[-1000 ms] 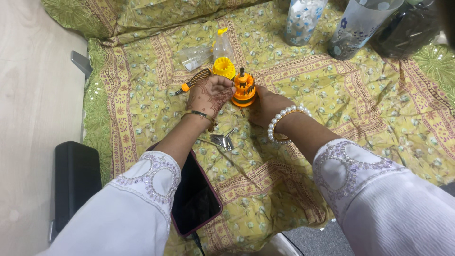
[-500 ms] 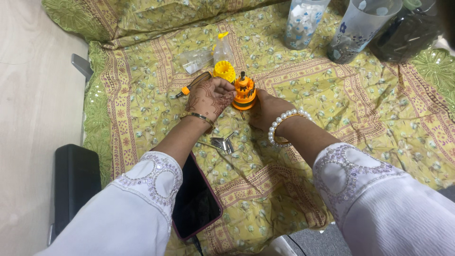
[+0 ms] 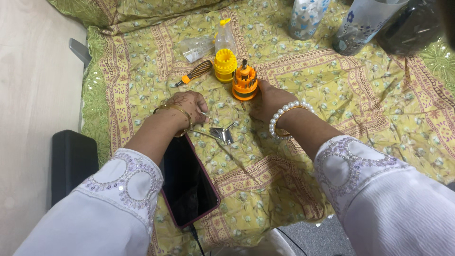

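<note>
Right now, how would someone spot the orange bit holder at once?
Start at the yellow patterned cloth. The right hand rests beside the orange holder. It is a squat orange cylinder with bits standing on top, unlike the all-yellow cylinder behind it.

Left hand (image 3: 187,105) pinches a small metal bit (image 3: 206,115) over the yellow cloth (image 3: 332,95). Right hand (image 3: 266,98) rests w/ fingers against orange bit holder (image 3: 245,83). Yellow holder (image 3: 224,65) at its 10 o'clock; screwdriver (image 3: 194,73) further left. Phone (image 3: 189,182) lies under left forearm.
</note>
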